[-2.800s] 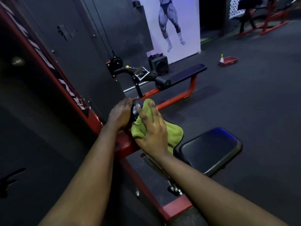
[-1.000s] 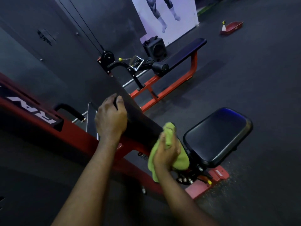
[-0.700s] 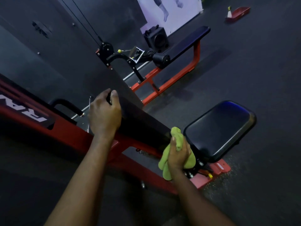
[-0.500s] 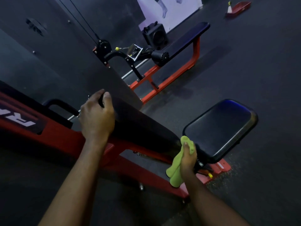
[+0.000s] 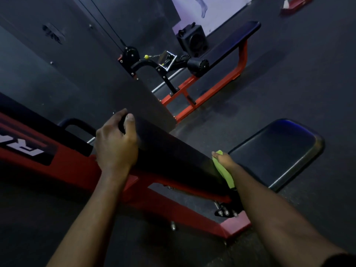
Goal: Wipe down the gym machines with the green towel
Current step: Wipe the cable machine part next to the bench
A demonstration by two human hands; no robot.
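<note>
Bright green towel [image 5: 224,171] against a black pad [image 5: 173,157]; red frame [image 5: 173,207] with white lettering (partly cut off); black seat [image 5: 277,151], dark grey floor [image 5: 289,83].

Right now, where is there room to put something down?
The black padded seat has a bare top, and so is the dark floor between it and the far black bench on red legs. It's crowded where the right hand holds the green towel at the foot of the sloped black back pad; the left hand grips that pad's top.
</note>
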